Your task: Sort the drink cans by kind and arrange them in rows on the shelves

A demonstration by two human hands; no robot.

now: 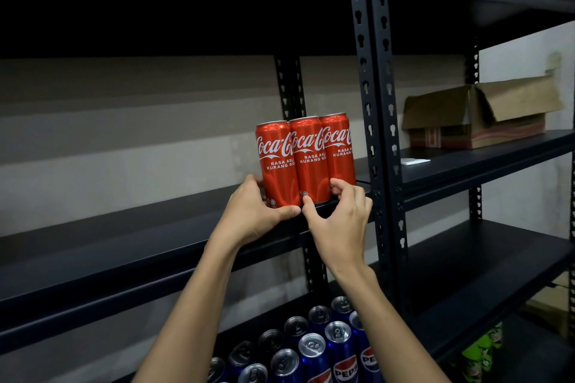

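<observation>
I'm cupping the left hand (255,208) round the left red can (275,162), right hand (337,221) pinching the middle can (311,162), squaring the row at the shelf (124,246) edge.

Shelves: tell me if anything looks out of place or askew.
The three Coke cans stand upright, touching, in a row at the shelf front, held by the left hand and right hand. The Pepsi cans below are in rows. Only the cardboard box, flaps open, and a white paper on the neighbouring shelf don't belong.
</observation>
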